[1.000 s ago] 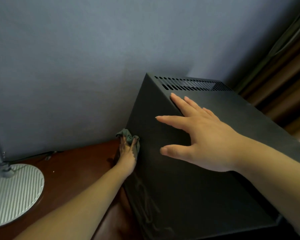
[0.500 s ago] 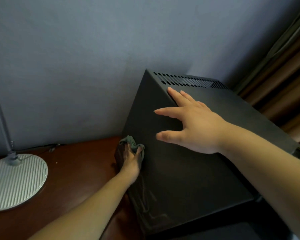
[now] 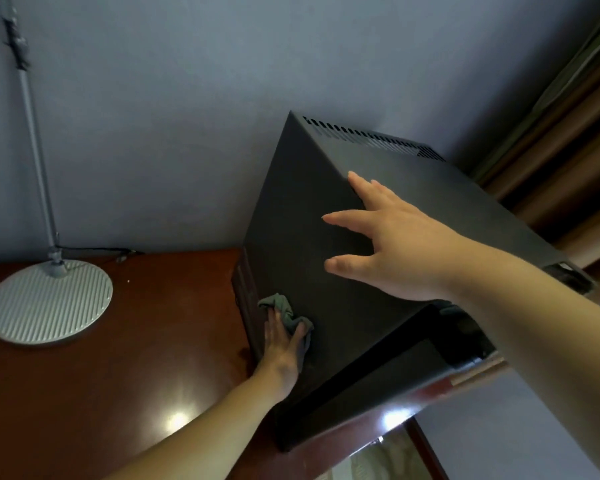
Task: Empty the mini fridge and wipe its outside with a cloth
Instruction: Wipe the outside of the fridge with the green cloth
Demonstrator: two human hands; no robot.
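Head cam: my left hand [image 3: 282,344] is pressing cloth [image 3: 284,309] flat-fingered low on fridge [image 3: 312,244] side, panel stretching above; right hand [image 3: 395,247] is bracing, spread.

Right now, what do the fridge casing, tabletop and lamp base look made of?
Fridge casing: likely painted sheet metal, matte black, with punched vent slots. Tabletop: wood or veneer under glossy reddish-brown varnish, showing bright reflections. Lamp base: ribbed, pale grey, metal or plastic; can't tell.
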